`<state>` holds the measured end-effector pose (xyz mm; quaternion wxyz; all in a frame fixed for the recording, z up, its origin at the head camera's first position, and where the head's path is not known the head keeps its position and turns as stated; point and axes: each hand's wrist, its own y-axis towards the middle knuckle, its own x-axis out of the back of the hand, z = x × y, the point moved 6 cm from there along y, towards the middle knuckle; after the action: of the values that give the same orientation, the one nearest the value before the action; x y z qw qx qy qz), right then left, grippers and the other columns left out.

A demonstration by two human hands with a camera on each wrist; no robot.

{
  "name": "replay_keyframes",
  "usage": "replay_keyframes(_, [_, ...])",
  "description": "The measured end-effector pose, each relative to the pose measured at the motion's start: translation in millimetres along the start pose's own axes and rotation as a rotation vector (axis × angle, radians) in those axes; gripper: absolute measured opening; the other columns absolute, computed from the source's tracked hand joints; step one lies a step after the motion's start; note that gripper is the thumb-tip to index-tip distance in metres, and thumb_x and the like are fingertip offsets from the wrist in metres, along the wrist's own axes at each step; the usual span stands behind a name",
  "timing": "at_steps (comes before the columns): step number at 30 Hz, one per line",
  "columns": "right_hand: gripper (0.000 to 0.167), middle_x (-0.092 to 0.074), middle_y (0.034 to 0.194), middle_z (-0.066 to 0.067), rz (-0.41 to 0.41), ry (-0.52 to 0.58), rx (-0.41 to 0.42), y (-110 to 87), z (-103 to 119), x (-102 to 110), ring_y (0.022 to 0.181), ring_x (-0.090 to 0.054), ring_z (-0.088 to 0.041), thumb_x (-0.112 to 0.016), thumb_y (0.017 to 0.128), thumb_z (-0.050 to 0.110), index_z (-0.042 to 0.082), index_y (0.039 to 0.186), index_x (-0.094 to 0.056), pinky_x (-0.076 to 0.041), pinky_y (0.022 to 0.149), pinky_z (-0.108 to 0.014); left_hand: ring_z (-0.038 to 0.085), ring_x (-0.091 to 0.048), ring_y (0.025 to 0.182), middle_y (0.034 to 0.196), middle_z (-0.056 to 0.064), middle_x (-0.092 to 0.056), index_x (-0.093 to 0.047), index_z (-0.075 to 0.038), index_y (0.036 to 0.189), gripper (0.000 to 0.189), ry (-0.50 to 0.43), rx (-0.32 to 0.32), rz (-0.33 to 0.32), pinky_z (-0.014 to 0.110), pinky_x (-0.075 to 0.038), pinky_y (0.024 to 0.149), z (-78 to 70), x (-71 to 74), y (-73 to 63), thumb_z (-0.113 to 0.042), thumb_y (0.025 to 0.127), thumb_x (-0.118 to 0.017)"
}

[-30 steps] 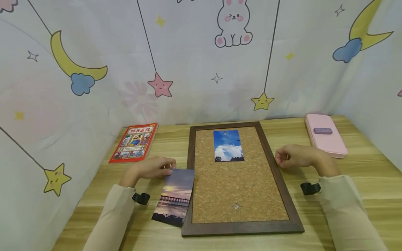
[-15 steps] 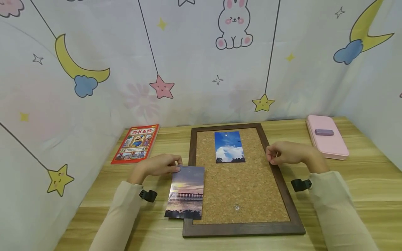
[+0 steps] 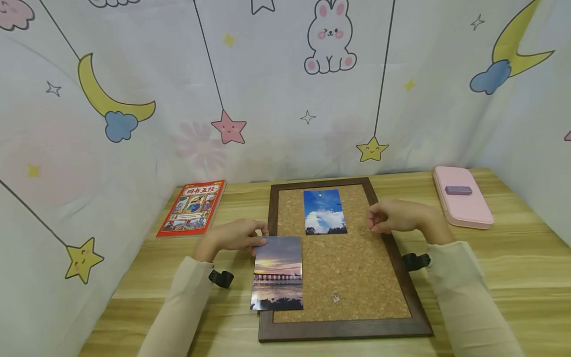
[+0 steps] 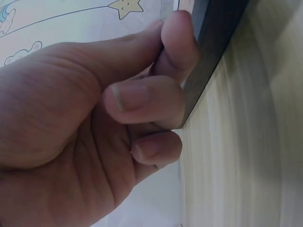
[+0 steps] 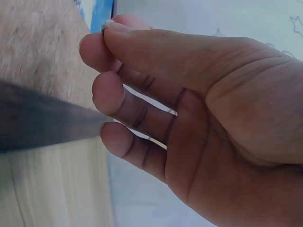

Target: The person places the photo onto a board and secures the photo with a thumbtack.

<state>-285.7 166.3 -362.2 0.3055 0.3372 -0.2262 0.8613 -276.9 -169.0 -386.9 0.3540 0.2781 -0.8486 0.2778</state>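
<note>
Sunset photo (image 3: 277, 272) and "四书五经" booklet (image 3: 193, 208)

A head-worn camera looks forward and down across a wooden table (image 3: 526, 263) toward a patterned curtain (image 3: 267, 74), a framed corkboard (image 3: 352, 277) near 5 o'clock. Both wrist cameras look close-up past the palm, the scene turned sideways: the left hand (image 4: 90, 118) has the board's dark frame (image 4: 213, 42) at 1 o'clock, the right hand (image 5: 199, 113) at 9. All three views share frame, table and curtain.
</note>
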Motion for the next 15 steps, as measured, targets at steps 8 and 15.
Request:
replay_keyframes(8, [0.005, -0.062, 0.078, -0.004, -0.004, -0.007, -0.016, 7.3, 7, -4, 0.068, -0.054, -0.013, -0.066, 0.094, -0.001, 0.001, 0.090, -0.064, -0.047, 0.062, -0.027, 0.015, -0.058, 0.060, 0.066, -0.004, -0.066, -0.059, -0.009, 0.100, 0.008, 0.048, 0.008, 0.006, 0.025, -0.041, 0.064, -9.9, -9.2, 15.4, -0.015, 0.105, -0.055])
replay_keyframes(15, [0.002, -0.061, 0.079, -0.001, -0.007, -0.041, 0.009, 16.4, 13, -3, 0.069, -0.054, -0.013, -0.066, 0.094, 0.002, 0.001, 0.091, -0.066, -0.046, 0.061, -0.027, 0.018, -0.057, 0.060, 0.065, -0.003, -0.065, -0.059, -0.008, 0.097, 0.010, 0.076, -0.047, 0.016, 0.026, -0.040, 0.063, -27.2, -13.5, 28.6, -0.012, 0.105, -0.054])
